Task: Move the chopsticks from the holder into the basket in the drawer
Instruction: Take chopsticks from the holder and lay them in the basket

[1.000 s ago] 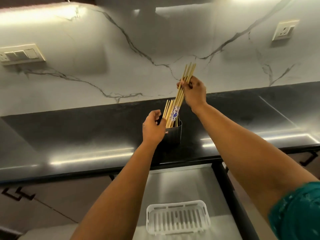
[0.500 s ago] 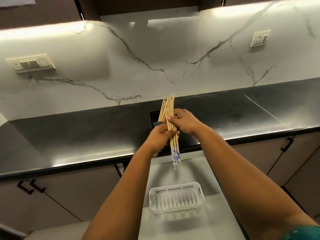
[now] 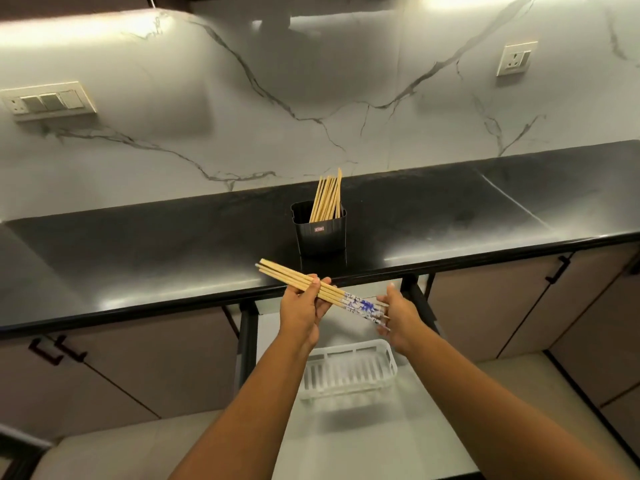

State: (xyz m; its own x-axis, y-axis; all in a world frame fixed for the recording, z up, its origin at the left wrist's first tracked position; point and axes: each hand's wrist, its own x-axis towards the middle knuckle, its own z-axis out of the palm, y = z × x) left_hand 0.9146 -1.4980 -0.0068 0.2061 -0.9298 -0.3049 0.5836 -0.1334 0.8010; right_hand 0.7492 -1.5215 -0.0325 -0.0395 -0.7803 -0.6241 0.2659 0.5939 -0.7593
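Basket [image 3: 348, 372] — white, slotted plastic, sat in the open drawer [image 3: 391, 441] nearest the viewer; nothing lay in it. The drawer floor was pale and bare around it.

Left hand [image 3: 303, 311] — above the basket's left end, fingers curled around a bundle [image 3: 304, 284] of chopsticks near its middle, thumb on top. The bundle lay almost level, plain wooden ends pointing up-left, blue-and-white patterned ends pointing down-right.

Right hand [image 3: 398, 318] — above the basket's right end, fingers spread loosely, tips touching the patterned ends of the bundle; it steadied rather than gripped, and whether any finger closed around a stick could not be told.

Counter [image 3: 173, 258] — black, glossy, running across the view behind the hands, its front edge just beyond the bundle.

Holder [image 3: 320, 233] — black, ribbed, upright on the counter near the front edge, a small label on its face. More chopsticks [image 3: 327, 195] stood in it, leaning right, tops fanned.

Wall [image 3: 311, 98] — white marble with grey veins; a switch plate [image 3: 48, 102] at left, a socket [image 3: 516, 58] at right.
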